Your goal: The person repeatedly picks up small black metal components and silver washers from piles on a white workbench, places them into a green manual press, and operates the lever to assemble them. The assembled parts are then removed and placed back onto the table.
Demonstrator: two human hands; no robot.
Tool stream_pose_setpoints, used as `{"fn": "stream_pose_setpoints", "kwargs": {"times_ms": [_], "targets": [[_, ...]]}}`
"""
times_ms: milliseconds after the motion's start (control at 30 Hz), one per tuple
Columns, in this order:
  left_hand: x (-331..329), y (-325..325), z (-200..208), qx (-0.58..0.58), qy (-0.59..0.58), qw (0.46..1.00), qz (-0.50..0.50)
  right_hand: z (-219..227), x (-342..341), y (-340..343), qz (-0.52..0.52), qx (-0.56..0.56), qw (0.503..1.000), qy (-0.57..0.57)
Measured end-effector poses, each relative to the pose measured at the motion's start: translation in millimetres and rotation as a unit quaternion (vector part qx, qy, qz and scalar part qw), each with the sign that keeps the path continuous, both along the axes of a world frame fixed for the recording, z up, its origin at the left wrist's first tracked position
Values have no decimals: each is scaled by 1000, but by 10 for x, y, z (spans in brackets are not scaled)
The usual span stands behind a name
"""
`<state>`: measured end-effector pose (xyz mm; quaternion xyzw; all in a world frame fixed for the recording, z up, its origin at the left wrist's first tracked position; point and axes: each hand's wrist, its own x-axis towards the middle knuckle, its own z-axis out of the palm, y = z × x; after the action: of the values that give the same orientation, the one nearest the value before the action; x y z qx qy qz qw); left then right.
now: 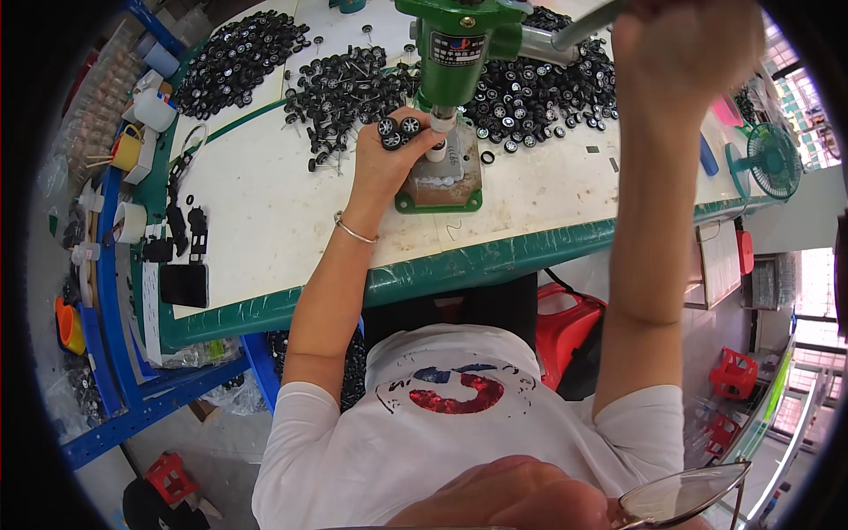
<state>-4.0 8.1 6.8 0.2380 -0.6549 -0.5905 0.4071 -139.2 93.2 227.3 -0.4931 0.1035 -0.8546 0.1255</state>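
Observation:
A green hand press [450,78] stands on the table in front of me, on a flat base plate [459,201]. My left hand [382,166] is closed around several small black toy wheels [397,132] with silver spokes, just left of the press ram [442,120]. Its thumb and fingertips reach under the ram, at a small white post [435,153]; what they pinch there is mostly hidden. Raised at the upper right, my right hand [687,49] is wrapped around the end of the press's grey metal lever [590,25].
Heaps of black wheels lie left [238,66] and right [539,97] of the press, with wheels on axles [340,93] between. A dark phone [185,285] and black plastic parts [198,231] lie at the table's left. A green fan [772,161] stands at the right end.

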Motion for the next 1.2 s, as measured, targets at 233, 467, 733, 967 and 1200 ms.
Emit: {"fn": "stream_pose_setpoints", "kwargs": {"times_ms": [233,467,733,967,1200], "targets": [[-44,30,-26,53,11,999,-1,-110,-374,154,-92,76,975,189],[-8,26,69,109,2,994,-10,157,-700,-438,-131,267,953,67],[616,-247,-77,234,23,966,110,-119,-799,-683,-65,334,940,14],[1039,-586,-293,-1,-273,938,212,-1086,-899,-77,-189,505,830,139],[862,-595,-337,-111,-368,895,225,-2394,-820,319,-244,530,709,396]]}}
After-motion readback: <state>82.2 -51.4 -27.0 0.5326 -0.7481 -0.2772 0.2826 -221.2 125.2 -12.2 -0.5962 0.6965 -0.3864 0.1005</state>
